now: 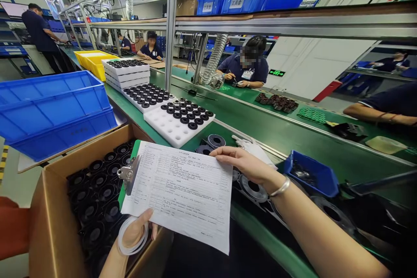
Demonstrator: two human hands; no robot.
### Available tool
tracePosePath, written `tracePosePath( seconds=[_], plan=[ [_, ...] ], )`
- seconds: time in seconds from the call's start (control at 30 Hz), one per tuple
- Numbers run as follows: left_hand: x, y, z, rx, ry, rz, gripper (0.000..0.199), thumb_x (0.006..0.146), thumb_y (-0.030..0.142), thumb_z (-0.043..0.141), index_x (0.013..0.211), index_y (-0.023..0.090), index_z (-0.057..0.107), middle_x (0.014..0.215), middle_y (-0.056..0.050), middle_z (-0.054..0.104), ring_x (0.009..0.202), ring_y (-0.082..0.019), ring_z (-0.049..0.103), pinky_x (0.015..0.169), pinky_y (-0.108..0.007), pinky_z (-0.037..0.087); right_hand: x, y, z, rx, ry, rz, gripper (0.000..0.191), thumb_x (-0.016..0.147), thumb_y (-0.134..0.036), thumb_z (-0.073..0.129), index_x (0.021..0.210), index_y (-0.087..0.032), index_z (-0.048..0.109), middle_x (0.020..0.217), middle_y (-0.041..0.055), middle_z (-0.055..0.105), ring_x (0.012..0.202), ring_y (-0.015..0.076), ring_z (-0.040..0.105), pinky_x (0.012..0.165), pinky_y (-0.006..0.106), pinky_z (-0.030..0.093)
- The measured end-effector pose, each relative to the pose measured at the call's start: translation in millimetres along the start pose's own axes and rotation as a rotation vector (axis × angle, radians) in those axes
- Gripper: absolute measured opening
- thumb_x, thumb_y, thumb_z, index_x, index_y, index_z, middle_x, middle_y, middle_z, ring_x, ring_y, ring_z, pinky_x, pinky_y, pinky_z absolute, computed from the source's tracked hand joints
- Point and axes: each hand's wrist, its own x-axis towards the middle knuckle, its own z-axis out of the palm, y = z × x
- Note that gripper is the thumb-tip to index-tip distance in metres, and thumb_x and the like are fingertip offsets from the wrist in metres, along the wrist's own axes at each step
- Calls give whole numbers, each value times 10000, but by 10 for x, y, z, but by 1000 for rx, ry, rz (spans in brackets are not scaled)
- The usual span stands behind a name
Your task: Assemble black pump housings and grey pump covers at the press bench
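Observation:
A printed sheet [179,195] lies over a green clipboard [137,144] with a metal clip [129,174]. My left hand [138,228] grips the lower left edge, thumb on top of the paper and fingers partly hidden beneath; a white ring-shaped roll [122,236] hangs round its wrist. At the upper right corner, my right hand [243,163] pinches the sheet, with a silver bracelet on its wrist. The clipboard tilts over an open cardboard box [52,208] filled with round black parts [97,180].
White foam trays [176,134] with black round parts stand behind the clipboard. Blue bins [55,100] are at the left. A small blue bin [329,178], white gloves [254,147] and ring parts [254,189] lie at the right. Several people work beyond the bench [241,113].

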Motion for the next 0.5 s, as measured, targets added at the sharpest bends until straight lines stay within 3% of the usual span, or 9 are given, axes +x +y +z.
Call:
tracePosePath(
  seconds=[0.2, 0.3, 0.4, 0.5],
  plan=[
    [2, 36, 28, 27, -12, -17, 546, 802, 532, 678, 1196, 154, 666, 927, -115, 735, 488, -131, 548, 347, -226, 427, -16, 54, -1, -33, 4, -9, 358, 856, -484, 610, 1046, -195, 703, 1094, 56, 703, 1005, 244, 606, 896, 365, 437],
    [2, 41, 40, 35, 11, -6, 553, 804, 525, 679, 1220, 162, 654, 962, -115, 730, 507, -127, 542, 343, -221, 427, -16, 85, 15, -100, 66, -26, 353, 869, -482, 597, 1077, -212, 689, 1136, 63, 702, 1054, 268, 614, 928, 395, 450],
    [3, 37, 36, 28, 27, 12, 571, 804, 511, 687, 1258, 168, 630, 994, -116, 726, 494, -105, 507, 336, -212, 424, -64, 96, 85, -270, 289, -112, 304, 888, -407, 572, 1115, -225, 660, 1157, 83, 691, 1074, 287, 617, 939, 450, 472],
    [6, 22, 13, 26, 37, 29, 557, 827, 490, 672, 1283, 176, 611, 1012, -118, 723, 517, -109, 529, 343, -203, 430, -193, 94, 251, -568, 584, -339, 256, 923, -302, 518, 1141, -223, 627, 1165, 108, 657, 1116, 302, 580, 969, 506, 458]
  ],
)
